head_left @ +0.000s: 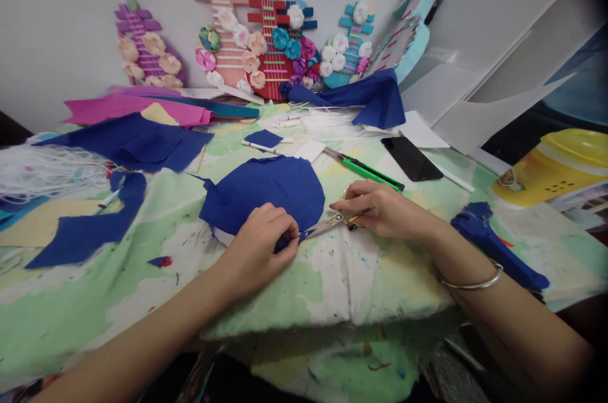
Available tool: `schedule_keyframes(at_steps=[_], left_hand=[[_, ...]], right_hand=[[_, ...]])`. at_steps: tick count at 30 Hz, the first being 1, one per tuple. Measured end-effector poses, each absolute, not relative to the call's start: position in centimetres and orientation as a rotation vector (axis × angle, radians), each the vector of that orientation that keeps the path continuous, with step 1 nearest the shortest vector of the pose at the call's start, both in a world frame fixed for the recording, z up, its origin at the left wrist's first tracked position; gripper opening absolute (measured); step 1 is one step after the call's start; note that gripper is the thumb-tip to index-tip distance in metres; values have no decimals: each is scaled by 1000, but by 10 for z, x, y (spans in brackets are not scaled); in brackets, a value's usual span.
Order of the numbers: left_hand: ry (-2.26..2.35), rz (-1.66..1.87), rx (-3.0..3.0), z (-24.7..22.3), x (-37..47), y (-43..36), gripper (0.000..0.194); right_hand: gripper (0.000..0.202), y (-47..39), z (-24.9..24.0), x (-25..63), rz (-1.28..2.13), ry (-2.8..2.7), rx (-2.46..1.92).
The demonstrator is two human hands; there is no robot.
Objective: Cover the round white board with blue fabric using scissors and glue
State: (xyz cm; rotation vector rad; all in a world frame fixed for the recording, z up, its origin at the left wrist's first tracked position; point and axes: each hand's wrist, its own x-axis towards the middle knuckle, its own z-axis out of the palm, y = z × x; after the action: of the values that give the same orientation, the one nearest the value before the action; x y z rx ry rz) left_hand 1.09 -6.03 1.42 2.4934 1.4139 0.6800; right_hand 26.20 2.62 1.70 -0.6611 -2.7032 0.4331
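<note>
A rounded piece of blue crepe paper [266, 187] lies on the table in front of me, a pale layer showing under its lower left edge. My left hand [266, 238] pinches its lower right edge between thumb and fingers. My right hand [380, 210] grips a pair of scissors [327, 223] by gold-coloured handles, and the blade tips meet the blue edge right beside my left fingertips. Just behind the right hand lies a green utility knife [365, 170]. A blue glue gun [498, 244] rests beyond my right forearm.
Blue offcuts [90, 232] and white strings [52, 168] lie at left. A black phone [411, 158] and a yellow basket [555, 165] stand right. Flower-decorated paper guitars [270, 42] lean on the back wall. The green-and-white cloth [304, 301] drapes over the table's front edge.
</note>
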Motion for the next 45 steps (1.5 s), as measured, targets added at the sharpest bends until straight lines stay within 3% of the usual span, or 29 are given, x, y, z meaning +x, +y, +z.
schedule_keyframes(at_steps=[45], left_hand=[[1447, 899, 2301, 14, 12, -63, 11]], right_hand=[[28, 17, 15, 251, 416, -2654, -613]])
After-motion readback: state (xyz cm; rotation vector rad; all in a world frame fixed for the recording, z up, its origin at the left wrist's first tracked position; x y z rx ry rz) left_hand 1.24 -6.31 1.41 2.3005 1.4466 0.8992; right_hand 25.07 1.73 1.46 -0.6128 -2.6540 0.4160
